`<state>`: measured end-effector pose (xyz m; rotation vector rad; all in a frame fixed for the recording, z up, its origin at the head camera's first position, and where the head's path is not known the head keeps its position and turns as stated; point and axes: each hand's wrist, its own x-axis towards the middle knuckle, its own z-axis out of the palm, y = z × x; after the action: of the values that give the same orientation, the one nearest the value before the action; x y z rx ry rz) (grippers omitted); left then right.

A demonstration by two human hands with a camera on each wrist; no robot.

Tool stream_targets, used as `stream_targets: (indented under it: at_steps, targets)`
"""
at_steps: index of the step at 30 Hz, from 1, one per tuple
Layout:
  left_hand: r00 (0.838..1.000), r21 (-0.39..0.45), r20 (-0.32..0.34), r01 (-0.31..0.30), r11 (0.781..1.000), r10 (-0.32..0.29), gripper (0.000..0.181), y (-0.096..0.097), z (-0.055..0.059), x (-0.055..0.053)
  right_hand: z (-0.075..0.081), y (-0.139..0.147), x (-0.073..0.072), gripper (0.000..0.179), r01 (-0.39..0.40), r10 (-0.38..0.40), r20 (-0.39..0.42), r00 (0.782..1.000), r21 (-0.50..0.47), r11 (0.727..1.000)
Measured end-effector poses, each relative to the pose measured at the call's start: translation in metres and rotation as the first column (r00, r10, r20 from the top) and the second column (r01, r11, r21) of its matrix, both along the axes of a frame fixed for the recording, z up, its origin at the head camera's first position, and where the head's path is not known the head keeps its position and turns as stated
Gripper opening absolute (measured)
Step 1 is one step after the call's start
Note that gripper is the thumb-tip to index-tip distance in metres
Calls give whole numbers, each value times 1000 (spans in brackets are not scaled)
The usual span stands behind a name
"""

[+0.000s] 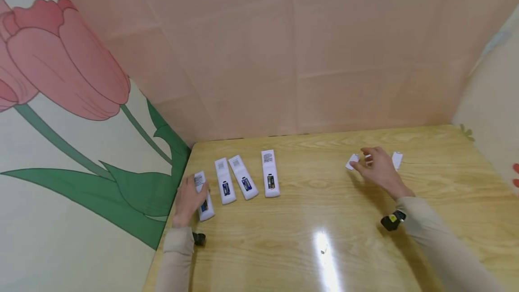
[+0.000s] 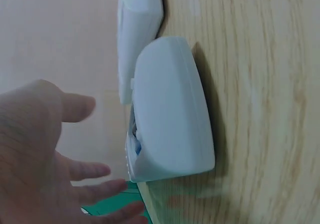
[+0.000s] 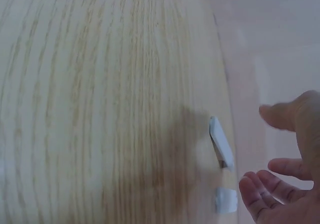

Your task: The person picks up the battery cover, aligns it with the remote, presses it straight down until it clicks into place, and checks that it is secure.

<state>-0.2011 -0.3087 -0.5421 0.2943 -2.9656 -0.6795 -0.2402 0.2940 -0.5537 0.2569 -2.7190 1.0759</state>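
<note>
My left hand (image 1: 188, 198) is over the leftmost white remote control (image 1: 207, 211), which lies face down with its battery compartment uncovered and batteries inside. In the left wrist view, that remote (image 2: 172, 109) sits just beyond the spread fingers of the left hand (image 2: 45, 154), with a gap between. At the right, my right hand (image 1: 381, 171) hovers over small white battery covers, its thumb and fingers apart. One battery cover (image 1: 352, 161) lies left of the fingertips, another (image 1: 397, 160) behind the hand, and a white piece (image 1: 368, 158) shows between the fingers. The right wrist view has a tilted cover (image 3: 221, 143) near the fingers.
Three more face-down remotes with batteries showing lie right of the left hand: one (image 1: 225, 181), a slanted one (image 1: 243, 177) and one farther right (image 1: 270, 173). A flower-painted wall (image 1: 81, 148) borders the wooden table (image 1: 308, 211) at left; a pink-beige sheet (image 1: 284, 57) hangs behind.
</note>
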Motion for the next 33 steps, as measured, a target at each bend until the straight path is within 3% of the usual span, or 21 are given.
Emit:
stream_targets:
  at_steps: [6,10,24,33]
  targets:
    - [992,60,123,-22,998,14,76,0,-2,2,-7,0,-6,55,15,-15,-84,996,4,1000]
    - [985,96,168,-66,993,49,76,-1,-3,3,-10,1,-11,54,25,-21,-90,996,48,999]
    - [966,167,246,-124,978,80,73,-4,-3,1,-1,-2,-15,60,34,-41,65,997,97,995]
    - [976,181,210,-104,978,65,62,-8,1,-3,1,-8,-17,65,34,-56,204,977,108,994]
